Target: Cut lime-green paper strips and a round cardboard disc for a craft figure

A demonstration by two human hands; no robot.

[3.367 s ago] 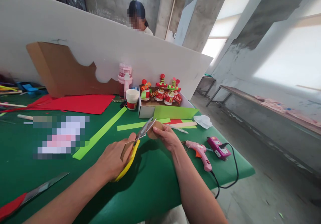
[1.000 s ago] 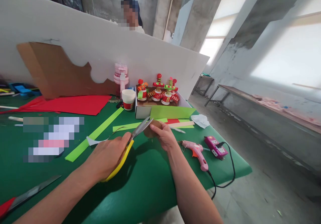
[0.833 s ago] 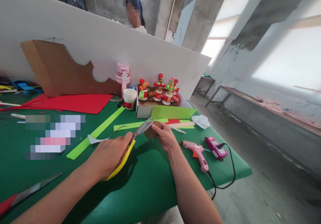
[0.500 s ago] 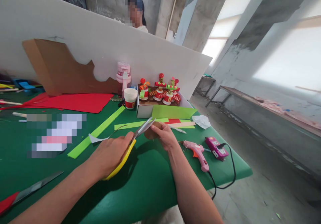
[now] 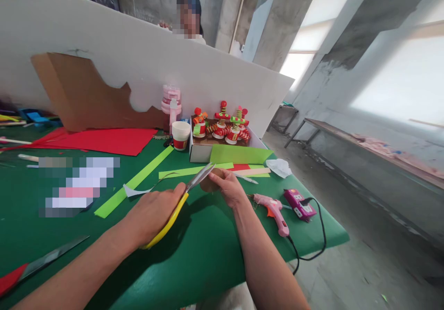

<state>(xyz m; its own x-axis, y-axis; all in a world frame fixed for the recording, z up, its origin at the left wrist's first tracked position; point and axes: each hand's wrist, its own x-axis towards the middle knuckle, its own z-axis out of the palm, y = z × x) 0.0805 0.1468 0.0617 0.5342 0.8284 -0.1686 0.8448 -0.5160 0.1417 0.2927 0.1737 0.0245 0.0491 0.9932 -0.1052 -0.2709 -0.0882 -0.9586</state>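
My left hand is closed around a pair of scissors with yellow handles. Their metal blades point up and to the right, the tips close to my right fingers. Between the thumb and fingers of my right hand is a small round brown piece, like card or paper, beside the blades. Whether the blades touch it I cannot tell. Below and behind the blades lie light green paper strips and a curved white paper scrap.
A pink glue gun and a purple power socket with a black cable lie at right. Behind stand paper cups, a pink bottle and a box of paper figures. A red-handled knife lies front left.
The hands, scissors and brown piece stay almost in place. The scissor blades look slightly closer together. Behind the white partition, the person's head has shifted slightly.
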